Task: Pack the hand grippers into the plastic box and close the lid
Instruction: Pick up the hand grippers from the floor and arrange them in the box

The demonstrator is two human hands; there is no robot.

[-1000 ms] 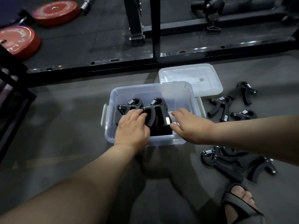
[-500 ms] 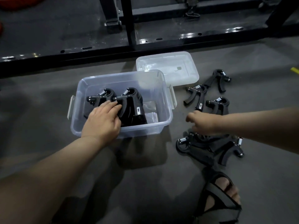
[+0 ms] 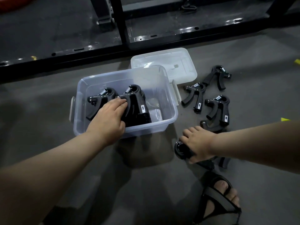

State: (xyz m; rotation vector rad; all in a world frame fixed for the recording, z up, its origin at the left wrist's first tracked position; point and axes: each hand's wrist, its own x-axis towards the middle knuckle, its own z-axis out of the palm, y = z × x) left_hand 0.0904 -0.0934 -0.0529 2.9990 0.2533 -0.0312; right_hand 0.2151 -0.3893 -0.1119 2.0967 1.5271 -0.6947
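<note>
A clear plastic box (image 3: 168, 120) stands open on the grey floor with several black hand grippers (image 3: 138, 104) upright inside. My left hand (image 3: 108, 117) reaches into the box and rests on those grippers, fingers laid over their handles. The clear lid (image 3: 181, 67) lies flat behind the box's right corner. To the right of the box my right hand (image 3: 198, 143) curls round a black hand gripper (image 3: 181, 149) lying on the floor. Three more loose grippers (image 3: 219, 109) lie further back on the right.
A black steel rack frame (image 3: 123, 44) runs across the floor behind the box. A foot in a dark sandal (image 3: 219, 197) stands at the lower right, close to the gripper in my right hand. Yellow tape marks (image 3: 284, 119) sit at the right edge.
My right hand left the box, moved right and down over the floor, and now grips a loose hand gripper. My left hand stays on the grippers in the box.
</note>
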